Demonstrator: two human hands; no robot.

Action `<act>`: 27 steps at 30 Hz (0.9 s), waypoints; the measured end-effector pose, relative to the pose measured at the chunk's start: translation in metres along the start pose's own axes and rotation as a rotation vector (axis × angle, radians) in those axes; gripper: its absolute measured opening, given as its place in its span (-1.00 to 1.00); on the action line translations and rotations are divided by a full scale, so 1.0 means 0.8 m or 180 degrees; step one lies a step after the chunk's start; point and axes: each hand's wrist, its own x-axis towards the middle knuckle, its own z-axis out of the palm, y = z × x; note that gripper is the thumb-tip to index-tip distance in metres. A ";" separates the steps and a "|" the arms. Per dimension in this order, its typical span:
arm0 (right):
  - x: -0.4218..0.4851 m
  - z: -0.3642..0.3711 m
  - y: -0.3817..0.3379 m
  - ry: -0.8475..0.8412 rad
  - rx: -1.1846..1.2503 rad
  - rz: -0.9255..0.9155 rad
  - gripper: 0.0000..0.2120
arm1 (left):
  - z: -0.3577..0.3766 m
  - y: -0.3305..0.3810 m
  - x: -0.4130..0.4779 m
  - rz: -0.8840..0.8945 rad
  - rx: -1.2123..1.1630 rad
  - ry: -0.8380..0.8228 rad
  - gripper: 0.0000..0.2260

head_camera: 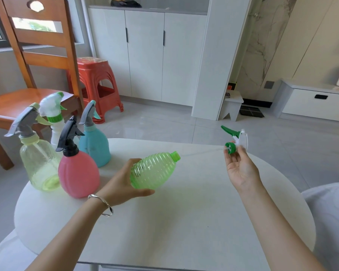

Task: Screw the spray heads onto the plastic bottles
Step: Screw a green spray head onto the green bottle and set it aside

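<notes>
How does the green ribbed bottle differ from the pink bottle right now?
The green ribbed bottle is translucent, headless and tilted in the left hand; the pink bottle is opaque, stands upright on the table and wears a black spray head. Both are plastic.

We saw the left hand point(123, 182) wrapped around the base of a ribbed green bottle point(154, 171), which lay tilted with its bare threaded neck aimed toward the right hand point(241, 167). That hand pinched a white spray head point(236, 140) with a green trigger and green collar, held well apart from the bottle, above the white table point(184, 222). At the table's far left stood four capped bottles close together: a pale yellow bottle point(40, 161), a pink bottle point(77, 173), a blue bottle point(94, 143) and a white bottle point(55, 122) behind them. A wooden chair point(33, 61) and red stool point(98, 85) stood beyond.
</notes>
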 end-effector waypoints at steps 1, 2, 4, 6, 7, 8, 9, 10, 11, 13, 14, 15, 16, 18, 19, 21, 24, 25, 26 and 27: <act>0.000 0.000 0.002 -0.0030 -0.0049 0.0016 -0.89 | 0.001 0.001 0.000 0.0015 -0.0015 -0.0014 -0.23; -0.001 0.000 0.005 -0.0070 -0.0095 0.0042 -0.89 | 0.001 0.002 -0.001 0.0035 -0.0031 -0.0039 -0.24; -0.004 0.003 0.014 -0.0164 -0.0190 0.0112 -0.88 | 0.002 0.007 -0.002 0.0080 -0.0094 -0.0113 -0.25; -0.011 0.006 0.025 -0.0305 -0.0366 0.0203 -0.87 | 0.005 0.011 -0.001 0.0101 -0.0261 -0.0178 -0.26; -0.015 0.008 0.032 -0.0414 -0.0474 0.0266 -0.88 | 0.007 0.014 -0.001 0.0093 -0.0377 -0.0194 -0.27; -0.020 0.009 0.039 -0.0546 -0.0598 0.0328 -0.89 | 0.009 0.016 0.000 0.0081 -0.0496 -0.0199 -0.28; -0.024 0.011 0.045 -0.0694 -0.0765 0.0374 -0.90 | 0.010 0.019 0.001 0.0068 -0.0608 -0.0203 -0.28; -0.028 0.012 0.051 -0.0850 -0.0986 0.0396 -0.92 | 0.011 0.020 0.002 0.0058 -0.0708 -0.0210 -0.29; -0.032 0.014 0.055 -0.1002 -0.1215 0.0395 -0.94 | 0.010 0.022 0.002 0.0048 -0.0803 -0.0216 -0.29; -0.036 0.018 0.057 -0.1227 -0.1497 0.0379 -0.87 | 0.007 0.024 0.001 0.0032 -0.0969 -0.0234 -0.30; -0.037 0.020 0.055 -0.1278 -0.1561 0.0378 -0.81 | 0.004 0.024 0.001 0.0034 -0.1023 -0.0242 -0.31; -0.036 0.020 0.053 -0.1298 -0.1625 0.0380 -0.74 | 0.003 0.025 0.001 0.0037 -0.1062 -0.0246 -0.32; -0.035 0.021 0.051 -0.1319 -0.1690 0.0393 -0.70 | 0.001 0.025 0.000 0.0030 -0.1108 -0.0242 -0.32; -0.033 0.022 0.047 -0.1392 -0.1700 0.0458 -0.69 | -0.002 0.026 -0.002 -0.0008 -0.1271 -0.0250 -0.31; -0.033 0.023 0.047 -0.1432 -0.1647 0.0491 -0.69 | -0.004 0.027 -0.003 -0.0027 -0.1366 -0.0271 -0.30; -0.034 0.026 0.048 -0.1474 -0.1655 0.0451 -0.68 | -0.010 0.029 -0.005 -0.0049 -0.1519 -0.0288 -0.29; -0.037 0.030 0.054 -0.1445 -0.1845 0.0268 -0.66 | -0.015 0.032 -0.006 -0.0185 -0.1681 -0.0232 -0.35; -0.037 0.032 0.055 -0.1476 -0.1851 0.0256 -0.66 | -0.014 0.034 -0.006 -0.0241 -0.1718 -0.0207 -0.38; -0.038 0.033 0.056 -0.1537 -0.1819 0.0273 -0.66 | -0.013 0.036 -0.006 -0.0298 -0.1737 -0.0164 -0.39; -0.039 0.034 0.055 -0.1614 -0.1764 0.0302 -0.67 | -0.011 0.037 -0.006 -0.0336 -0.1747 -0.0096 -0.39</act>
